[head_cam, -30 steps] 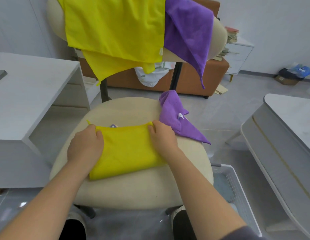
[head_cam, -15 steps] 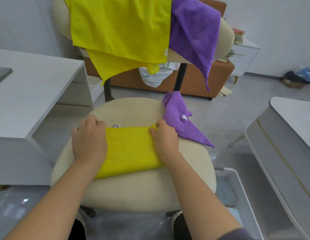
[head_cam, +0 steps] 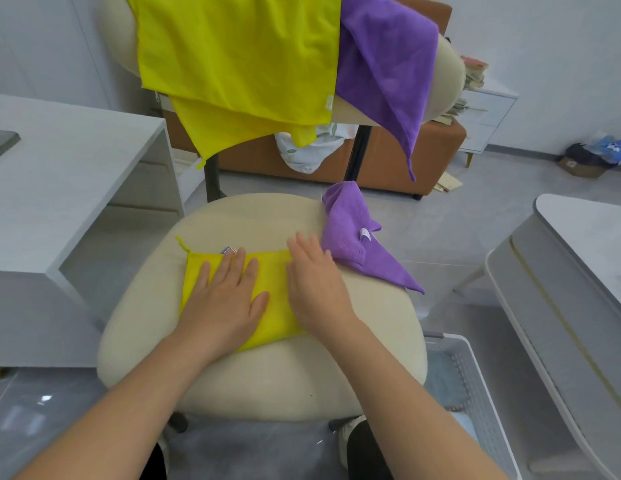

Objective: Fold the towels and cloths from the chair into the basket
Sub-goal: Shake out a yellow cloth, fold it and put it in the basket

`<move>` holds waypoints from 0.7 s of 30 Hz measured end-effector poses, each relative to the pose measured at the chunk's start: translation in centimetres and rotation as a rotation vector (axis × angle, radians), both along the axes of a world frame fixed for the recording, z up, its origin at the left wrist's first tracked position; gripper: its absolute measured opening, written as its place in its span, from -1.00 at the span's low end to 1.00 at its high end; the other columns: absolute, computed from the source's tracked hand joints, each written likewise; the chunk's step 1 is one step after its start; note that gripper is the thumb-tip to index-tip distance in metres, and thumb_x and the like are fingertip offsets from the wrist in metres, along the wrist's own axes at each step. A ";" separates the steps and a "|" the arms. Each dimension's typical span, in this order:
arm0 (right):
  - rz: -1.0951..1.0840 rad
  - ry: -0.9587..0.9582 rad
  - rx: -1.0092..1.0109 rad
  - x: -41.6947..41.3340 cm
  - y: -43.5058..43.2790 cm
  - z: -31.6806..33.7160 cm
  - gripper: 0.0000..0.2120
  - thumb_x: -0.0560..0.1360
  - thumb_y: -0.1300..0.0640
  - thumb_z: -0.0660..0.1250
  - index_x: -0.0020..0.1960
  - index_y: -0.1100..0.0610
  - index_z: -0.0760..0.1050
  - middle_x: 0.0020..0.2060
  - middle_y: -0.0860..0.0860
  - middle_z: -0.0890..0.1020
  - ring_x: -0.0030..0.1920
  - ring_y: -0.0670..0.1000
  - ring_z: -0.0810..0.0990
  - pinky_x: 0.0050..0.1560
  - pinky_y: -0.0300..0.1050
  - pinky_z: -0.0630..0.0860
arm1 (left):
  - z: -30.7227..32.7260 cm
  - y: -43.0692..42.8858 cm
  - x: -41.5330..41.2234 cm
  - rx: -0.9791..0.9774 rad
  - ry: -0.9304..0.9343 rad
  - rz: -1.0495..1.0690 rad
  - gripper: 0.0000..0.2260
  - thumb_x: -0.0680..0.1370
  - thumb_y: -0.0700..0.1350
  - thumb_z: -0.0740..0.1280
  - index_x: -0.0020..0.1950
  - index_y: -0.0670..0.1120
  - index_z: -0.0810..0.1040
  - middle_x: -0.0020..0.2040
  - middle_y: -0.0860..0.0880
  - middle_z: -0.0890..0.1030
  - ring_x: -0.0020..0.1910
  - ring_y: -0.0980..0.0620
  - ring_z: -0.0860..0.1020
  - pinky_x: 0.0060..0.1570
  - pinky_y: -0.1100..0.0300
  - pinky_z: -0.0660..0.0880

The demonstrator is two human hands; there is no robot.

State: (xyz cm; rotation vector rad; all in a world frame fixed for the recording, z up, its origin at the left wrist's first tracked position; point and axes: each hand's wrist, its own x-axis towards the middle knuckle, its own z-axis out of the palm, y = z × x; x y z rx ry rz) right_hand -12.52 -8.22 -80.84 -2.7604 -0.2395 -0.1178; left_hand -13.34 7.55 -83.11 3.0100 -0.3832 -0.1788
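Yellow cloth (head_cam: 278, 317), folded, lies flat on the seat (head_cam: 267, 382), left of centre. Left hand (head_cam: 226, 299) presses down on it, fingers straight and spread. Right hand (head_cam: 312, 289) lies flat along its right edge, fingers straight and close together. Purple cloth (head_cam: 350, 240) sits crumpled at the seat's right back edge, just beside those fingertips. Basket (head_cam: 479, 382) stands off the seat's right front corner, with something bluish inside, perhaps cloth.

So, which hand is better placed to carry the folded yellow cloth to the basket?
Probably the right hand: it rests on the right edge of the yellow cloth, and the basket stands on that side, farther from the left hand.
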 end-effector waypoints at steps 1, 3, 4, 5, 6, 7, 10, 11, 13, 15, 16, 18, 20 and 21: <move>0.041 0.082 -0.049 -0.4 0.0 -0.6 -0.53 0.67 0.09 0.01 0.55 0.17 0.10 0.56 0.06 0.11 0.55 0.07 0.02 0.50 0.06 -0.01 | 0.0 0.0 0.0 0.003 -0.005 0.002 -0.11 0.29 0.25 -0.50 0.59 -0.04 -0.14 0.58 -0.04 -0.20 0.55 0.00 -0.25 0.50 -0.03 -0.20; 0.068 0.181 -0.100 -0.8 -0.3 -1.5 -0.50 0.68 -0.01 -0.03 0.57 0.13 0.04 0.57 0.01 0.03 0.56 0.00 -0.07 0.51 0.05 -0.09 | 0.1 0.0 0.0 0.013 -0.016 0.005 -0.10 0.29 0.25 -0.51 0.59 -0.04 -0.14 0.59 -0.05 -0.20 0.55 -0.01 -0.24 0.49 -0.04 -0.18; 0.072 0.192 -0.105 -0.8 -0.5 -1.7 -0.49 0.68 -0.03 -0.04 0.57 0.11 0.04 0.57 -0.01 0.02 0.56 -0.02 -0.08 0.51 0.05 -0.09 | 0.1 -0.1 -0.1 0.017 -0.015 0.006 -0.11 0.29 0.25 -0.51 0.59 -0.04 -0.14 0.59 -0.04 -0.20 0.55 -0.01 -0.24 0.49 -0.04 -0.18; 0.077 0.190 -0.103 -0.8 -0.7 -1.7 -0.50 0.68 -0.03 -0.05 0.57 0.10 0.04 0.57 -0.02 0.02 0.56 -0.04 -0.09 0.51 0.04 -0.08 | 0.1 -0.2 -0.1 0.017 -0.015 0.012 -0.12 0.30 0.25 -0.50 0.59 -0.04 -0.14 0.59 -0.04 -0.19 0.55 -0.01 -0.24 0.49 -0.05 -0.18; 0.082 0.185 -0.093 -0.8 -0.9 -1.6 -0.50 0.68 -0.02 -0.05 0.57 0.10 0.05 0.57 -0.03 0.03 0.56 -0.05 -0.08 0.51 0.03 -0.08 | 0.1 -0.2 -0.1 0.016 -0.020 0.024 -0.16 0.36 0.26 -0.47 0.59 -0.05 -0.14 0.59 -0.04 -0.19 0.55 -0.01 -0.23 0.50 -0.05 -0.18; 0.085 0.177 -0.071 -0.8 -1.1 -1.4 -0.51 0.68 -0.02 -0.05 0.57 0.10 0.05 0.57 -0.02 0.03 0.56 -0.04 -0.08 0.52 0.03 -0.07 | 0.0 -0.3 -0.1 0.018 -0.022 0.045 -0.25 0.45 0.26 -0.39 0.59 -0.05 -0.14 0.59 -0.05 -0.19 0.55 -0.01 -0.23 0.50 -0.06 -0.18; 0.073 0.098 0.044 -1.2 -1.4 -0.5 -0.52 0.68 0.02 0.00 0.56 0.13 0.09 0.56 0.01 0.09 0.56 0.01 -0.02 0.54 0.04 -0.05 | 0.2 -1.1 -0.4 -0.050 -0.022 0.184 -0.42 0.63 0.16 -0.12 0.59 -0.09 -0.08 0.59 -0.08 -0.14 0.56 -0.03 -0.20 0.50 -0.10 -0.18; 0.069 0.066 0.065 -1.5 -1.4 -0.1 -0.53 0.67 0.05 0.01 0.55 0.14 0.12 0.55 0.03 0.13 0.56 0.04 0.02 0.54 0.02 -0.04 | 0.3 -1.7 -0.6 -0.131 -0.023 0.258 -0.43 0.64 0.14 -0.08 0.58 -0.11 -0.04 0.59 -0.09 -0.11 0.56 -0.03 -0.18 0.49 -0.10 -0.18; 0.065 -0.004 0.073 -2.1 -1.5 0.7 -0.57 0.64 0.12 0.07 0.49 0.16 0.29 0.48 0.09 0.31 0.49 0.11 0.23 0.47 0.04 0.17 | 1.3 -2.6 -0.6 -0.396 -0.019 0.410 -0.48 0.65 0.06 0.00 0.55 -0.13 0.07 0.59 -0.12 0.01 0.56 -0.03 -0.11 0.49 -0.09 -0.17; 0.066 -0.039 0.035 -3.0 -1.3 1.1 -0.63 0.57 0.15 0.14 0.33 0.15 0.49 0.27 0.12 0.54 0.28 0.18 0.47 0.21 0.08 0.45 | 2.1 -2.2 -0.3 -0.604 -0.110 0.437 -0.59 0.62 -0.06 0.09 0.47 -0.10 0.25 0.53 -0.11 0.20 0.54 -0.05 0.04 0.47 -0.10 -0.13; 0.068 -0.029 0.006 -3.4 -1.1 1.0 -0.67 0.57 0.16 0.16 0.27 0.13 0.53 0.18 0.11 0.57 0.20 0.18 0.50 0.09 0.07 0.49 | 2.3 -1.6 0.0 -0.593 -0.189 0.374 -0.64 0.60 -0.12 0.13 0.40 -0.07 0.34 0.49 -0.09 0.27 0.52 -0.06 0.11 0.46 -0.12 -0.11; 0.095 -0.016 -0.043 -4.1 -0.9 0.7 -0.71 0.57 0.14 0.17 0.21 0.09 0.56 0.08 0.09 0.57 0.13 0.17 0.50 -0.01 0.04 0.48 | 2.2 0.2 0.3 -0.444 -0.212 0.207 -0.72 0.58 -0.14 0.17 0.28 -0.01 0.42 0.44 -0.03 0.33 0.50 -0.05 0.14 0.46 -0.15 -0.10; 0.124 -0.031 -0.068 -4.5 -0.8 0.3 -0.67 0.53 0.09 0.13 0.16 0.07 0.60 0.02 0.08 0.59 0.06 0.18 0.52 -0.05 0.04 0.49 | 1.7 1.8 0.2 -0.289 -0.087 0.131 -0.76 0.61 -0.05 0.13 0.27 0.07 0.40 0.43 0.05 0.33 0.47 0.00 0.20 0.45 -0.18 -0.05; 0.129 -0.050 -0.088 -4.6 -0.9 0.0 -0.65 0.50 0.07 0.11 0.14 0.06 0.61 0.01 0.06 0.60 0.02 0.18 0.53 -0.08 0.03 0.49 | 1.5 2.5 0.0 -0.241 -0.054 0.116 -0.75 0.61 0.01 0.12 0.28 0.11 0.40 0.42 0.07 0.33 0.44 0.01 0.24 0.43 -0.16 0.02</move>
